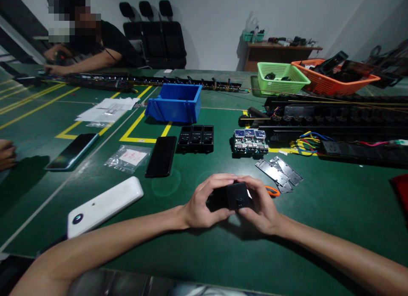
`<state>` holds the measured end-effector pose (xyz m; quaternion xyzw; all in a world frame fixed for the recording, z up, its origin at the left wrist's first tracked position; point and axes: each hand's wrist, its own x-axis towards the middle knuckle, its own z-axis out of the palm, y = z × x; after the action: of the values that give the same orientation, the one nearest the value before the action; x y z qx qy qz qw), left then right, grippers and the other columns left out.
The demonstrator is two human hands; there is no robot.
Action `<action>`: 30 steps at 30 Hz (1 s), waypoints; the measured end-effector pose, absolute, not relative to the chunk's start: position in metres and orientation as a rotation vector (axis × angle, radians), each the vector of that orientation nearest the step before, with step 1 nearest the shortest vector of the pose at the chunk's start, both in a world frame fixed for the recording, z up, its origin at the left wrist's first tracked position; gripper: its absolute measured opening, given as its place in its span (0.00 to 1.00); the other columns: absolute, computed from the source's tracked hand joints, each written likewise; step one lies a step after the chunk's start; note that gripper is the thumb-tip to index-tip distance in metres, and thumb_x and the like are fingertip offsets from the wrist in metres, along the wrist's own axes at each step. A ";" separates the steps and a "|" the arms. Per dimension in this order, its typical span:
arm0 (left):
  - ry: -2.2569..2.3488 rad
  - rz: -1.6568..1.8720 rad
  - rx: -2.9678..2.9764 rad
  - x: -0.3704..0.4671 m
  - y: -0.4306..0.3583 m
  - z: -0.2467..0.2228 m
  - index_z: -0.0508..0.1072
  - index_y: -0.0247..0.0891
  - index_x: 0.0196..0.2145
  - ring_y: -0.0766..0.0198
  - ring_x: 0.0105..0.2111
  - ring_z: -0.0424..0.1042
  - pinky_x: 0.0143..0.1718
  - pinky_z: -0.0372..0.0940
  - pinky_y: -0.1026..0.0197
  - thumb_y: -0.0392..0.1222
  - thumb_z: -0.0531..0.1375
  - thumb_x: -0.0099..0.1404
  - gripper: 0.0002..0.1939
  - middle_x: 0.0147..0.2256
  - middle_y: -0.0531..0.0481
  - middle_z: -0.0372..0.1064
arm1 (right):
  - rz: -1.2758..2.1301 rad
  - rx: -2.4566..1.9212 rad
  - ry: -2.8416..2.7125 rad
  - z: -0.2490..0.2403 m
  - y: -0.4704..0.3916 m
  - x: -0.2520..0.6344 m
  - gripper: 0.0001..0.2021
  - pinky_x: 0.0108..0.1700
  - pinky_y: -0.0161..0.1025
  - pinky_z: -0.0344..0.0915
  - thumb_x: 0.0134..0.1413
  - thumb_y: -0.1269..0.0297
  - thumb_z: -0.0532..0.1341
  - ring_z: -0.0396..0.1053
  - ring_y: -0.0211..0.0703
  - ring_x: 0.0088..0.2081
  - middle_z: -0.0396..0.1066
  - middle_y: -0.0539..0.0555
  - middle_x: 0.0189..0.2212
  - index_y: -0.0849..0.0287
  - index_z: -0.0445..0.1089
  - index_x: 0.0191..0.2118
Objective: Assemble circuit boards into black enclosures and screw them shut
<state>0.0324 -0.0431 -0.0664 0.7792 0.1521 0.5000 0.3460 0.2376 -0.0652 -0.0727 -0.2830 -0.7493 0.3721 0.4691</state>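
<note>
Both my hands grip a small black plastic box [238, 195], fingertips on its upper edge and thumbs at its lower edge. My left hand [202, 202] is curled around its left side. Opposite it, my right hand [263, 207] closes on the right side. An orange-handled tool [273, 191] shows partly behind my right fingers. Beyond it lie flat dark plastic plates [276, 170]. Several green circuit boards with small displays [250, 142] stand farther back, and to their left is a row of joined black box modules [196, 137].
A black phone [161, 156], a bluish phone [74, 151], a white device [105, 207] and a plastic bag [128, 158] lie leftward. Behind are a blue bin [174, 104], green basket [282, 77], orange basket [338, 77] and wired black rails [334, 117]. A co-worker [95, 49] sits across.
</note>
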 end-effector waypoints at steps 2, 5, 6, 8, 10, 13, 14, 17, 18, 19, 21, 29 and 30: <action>0.416 1.280 2.005 0.032 -0.043 -0.067 0.61 0.40 0.58 0.48 0.57 0.65 0.57 0.62 0.41 0.37 0.67 0.56 0.34 0.55 0.36 0.65 | 0.919 -0.709 -1.817 -0.074 -0.065 0.237 0.29 0.59 0.53 0.61 0.56 0.61 0.63 0.62 0.54 0.56 0.62 0.59 0.55 0.50 0.55 0.61; 0.463 1.263 1.965 0.031 -0.044 -0.068 0.61 0.40 0.58 0.48 0.57 0.65 0.58 0.61 0.42 0.37 0.67 0.56 0.34 0.56 0.37 0.64 | 0.932 -0.722 -1.806 -0.075 -0.064 0.238 0.28 0.59 0.53 0.61 0.57 0.60 0.61 0.63 0.54 0.56 0.62 0.59 0.56 0.51 0.55 0.62; 0.477 1.260 1.952 0.031 -0.045 -0.069 0.61 0.40 0.58 0.48 0.57 0.65 0.58 0.61 0.43 0.37 0.67 0.56 0.34 0.56 0.37 0.64 | 0.938 -0.719 -1.806 -0.075 -0.064 0.238 0.28 0.59 0.53 0.61 0.58 0.59 0.60 0.63 0.54 0.56 0.62 0.60 0.56 0.51 0.54 0.62; 0.494 1.261 1.931 0.031 -0.045 -0.070 0.62 0.41 0.58 0.48 0.57 0.65 0.58 0.61 0.43 0.37 0.67 0.57 0.33 0.55 0.37 0.65 | 0.949 -0.711 -1.802 -0.075 -0.064 0.238 0.27 0.59 0.53 0.60 0.60 0.58 0.58 0.62 0.54 0.57 0.61 0.60 0.57 0.52 0.54 0.63; 0.499 1.259 1.923 0.030 -0.045 -0.070 0.62 0.40 0.58 0.48 0.57 0.65 0.58 0.61 0.43 0.38 0.67 0.57 0.33 0.55 0.37 0.65 | 0.965 -0.707 -1.783 -0.076 -0.065 0.239 0.26 0.59 0.54 0.60 0.60 0.57 0.57 0.61 0.55 0.57 0.61 0.60 0.57 0.53 0.54 0.63; 0.515 1.253 1.906 0.030 -0.044 -0.070 0.63 0.40 0.59 0.49 0.57 0.65 0.58 0.61 0.44 0.40 0.67 0.58 0.32 0.55 0.38 0.65 | 0.991 -0.721 -1.759 -0.077 -0.065 0.239 0.25 0.59 0.55 0.60 0.60 0.57 0.57 0.61 0.55 0.58 0.61 0.60 0.57 0.52 0.55 0.62; 0.525 1.250 1.895 0.030 -0.044 -0.071 0.63 0.40 0.58 0.49 0.56 0.65 0.58 0.61 0.45 0.40 0.67 0.58 0.32 0.55 0.38 0.66 | 0.993 -0.730 -1.755 -0.077 -0.065 0.239 0.25 0.59 0.55 0.60 0.61 0.57 0.57 0.61 0.55 0.58 0.62 0.60 0.57 0.52 0.55 0.62; 0.559 1.225 1.843 0.030 -0.044 -0.071 0.65 0.41 0.58 0.50 0.56 0.66 0.59 0.61 0.46 0.43 0.67 0.58 0.31 0.54 0.39 0.67 | 0.977 -0.759 -1.752 -0.077 -0.065 0.239 0.25 0.58 0.55 0.62 0.61 0.56 0.57 0.62 0.56 0.57 0.62 0.61 0.57 0.53 0.55 0.61; 0.571 1.209 1.819 0.030 -0.043 -0.070 0.65 0.41 0.58 0.50 0.56 0.66 0.58 0.62 0.46 0.44 0.67 0.58 0.31 0.54 0.39 0.67 | 0.978 -0.764 -1.752 -0.076 -0.065 0.239 0.24 0.58 0.55 0.62 0.61 0.56 0.57 0.63 0.56 0.57 0.63 0.61 0.57 0.53 0.55 0.61; 0.583 1.191 1.794 0.030 -0.043 -0.070 0.65 0.41 0.58 0.50 0.56 0.67 0.58 0.62 0.47 0.45 0.67 0.58 0.31 0.54 0.39 0.67 | 0.982 -0.763 -1.750 -0.076 -0.065 0.239 0.24 0.57 0.55 0.63 0.61 0.56 0.56 0.63 0.55 0.57 0.63 0.61 0.57 0.53 0.55 0.61; 0.600 1.164 1.756 0.031 -0.043 -0.069 0.65 0.42 0.58 0.51 0.55 0.67 0.58 0.63 0.48 0.46 0.67 0.59 0.31 0.55 0.39 0.67 | 1.005 -0.750 -1.735 -0.074 -0.065 0.237 0.24 0.57 0.54 0.63 0.62 0.56 0.56 0.63 0.54 0.57 0.63 0.61 0.57 0.53 0.55 0.61; 0.687 1.113 1.809 0.033 -0.047 -0.066 0.59 0.44 0.62 0.51 0.59 0.63 0.57 0.65 0.51 0.37 0.63 0.60 0.34 0.60 0.41 0.61 | 1.048 -0.780 -1.615 -0.073 -0.062 0.233 0.22 0.57 0.52 0.64 0.62 0.54 0.56 0.63 0.52 0.57 0.65 0.60 0.55 0.52 0.57 0.60; 0.686 1.112 1.806 0.033 -0.047 -0.066 0.59 0.44 0.62 0.51 0.59 0.63 0.57 0.65 0.51 0.36 0.63 0.60 0.34 0.60 0.41 0.61 | 1.045 -0.784 -1.613 -0.073 -0.062 0.233 0.22 0.57 0.52 0.64 0.62 0.54 0.56 0.63 0.52 0.57 0.65 0.59 0.55 0.52 0.57 0.60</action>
<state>0.0331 -0.0470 -0.0659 0.7275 0.2762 0.4478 0.4405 0.2328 -0.0617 -0.0731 -0.3255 -0.6694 0.4334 0.5080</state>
